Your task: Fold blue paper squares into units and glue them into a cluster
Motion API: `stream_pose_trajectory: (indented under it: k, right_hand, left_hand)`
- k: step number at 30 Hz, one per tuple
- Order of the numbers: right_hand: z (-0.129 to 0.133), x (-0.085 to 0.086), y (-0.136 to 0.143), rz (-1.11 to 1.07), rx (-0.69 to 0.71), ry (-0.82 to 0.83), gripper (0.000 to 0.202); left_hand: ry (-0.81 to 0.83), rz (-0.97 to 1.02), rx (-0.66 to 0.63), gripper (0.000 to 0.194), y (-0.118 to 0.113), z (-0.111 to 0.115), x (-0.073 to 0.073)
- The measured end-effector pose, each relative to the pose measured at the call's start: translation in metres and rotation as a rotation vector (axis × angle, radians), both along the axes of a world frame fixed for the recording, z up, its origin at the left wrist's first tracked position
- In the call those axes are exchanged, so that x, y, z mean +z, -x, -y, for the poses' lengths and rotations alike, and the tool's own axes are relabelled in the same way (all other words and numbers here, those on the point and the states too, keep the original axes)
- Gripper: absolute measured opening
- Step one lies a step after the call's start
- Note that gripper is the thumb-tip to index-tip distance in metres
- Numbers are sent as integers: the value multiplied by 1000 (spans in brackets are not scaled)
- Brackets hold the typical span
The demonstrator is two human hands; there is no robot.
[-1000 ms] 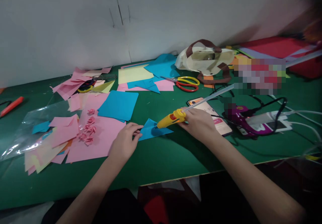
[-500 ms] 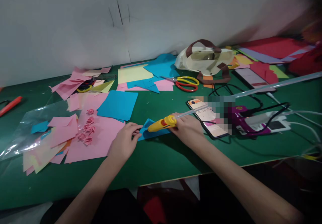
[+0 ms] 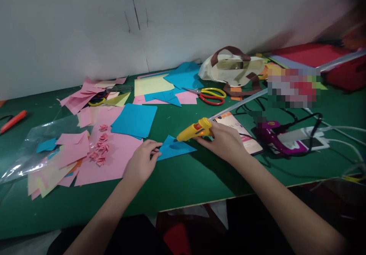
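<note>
On the tabletop (image 3: pixel 183 188), the folded paper (image 3: pixel 177 151) lies before the scissors (image 3: pixel 201 91), under the tip of the glue gun (image 3: pixel 196 130). To its left, paper roses (image 3: pixel 101 147) rest on a paper sheet (image 3: pixel 117 165), partly overlapped by a paper stack (image 3: pixel 135 120). The smartphone (image 3: pixel 240 126) lies right, the tote bag (image 3: pixel 212 72) behind.

Papercraft workspace — green worktable (image 3: pixel 171 188), stacked blue sheets (image 3: pixel 134 120), pink paper roses (image 3: pixel 102 147), scissors (image 3: pixel 212 95), yellow glue gun (image 3: pixel 192 131) — pale wall (image 3: pixel 85 29) behind
</note>
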State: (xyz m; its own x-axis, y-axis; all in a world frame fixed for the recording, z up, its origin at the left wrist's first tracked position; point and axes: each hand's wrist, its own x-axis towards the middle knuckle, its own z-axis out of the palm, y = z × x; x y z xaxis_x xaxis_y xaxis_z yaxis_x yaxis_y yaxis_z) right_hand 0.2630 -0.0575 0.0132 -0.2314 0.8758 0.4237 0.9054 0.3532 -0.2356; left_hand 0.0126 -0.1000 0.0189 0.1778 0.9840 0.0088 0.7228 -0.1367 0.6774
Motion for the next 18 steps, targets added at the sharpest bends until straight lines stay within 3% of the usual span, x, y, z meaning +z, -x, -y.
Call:
stream_pose_trajectory:
  k: [4,8,12,18]
  right_hand:
    - [-10,6,-7,-378,-30,128,51]
    - [-38,17,-31,-568,-142,163,46]
    - [-80,31,-60,-518,-348,177,33]
    - [-159,44,-97,-293,-598,56,41]
  left_hand:
    - [-10,-16,-1,28,0,0,-2]
    - [-26,-43,-14,38,-2,2,-1]
    - [-52,-82,-48,40,-4,3,3]
    - [-83,-124,-75,39,-5,3,5]
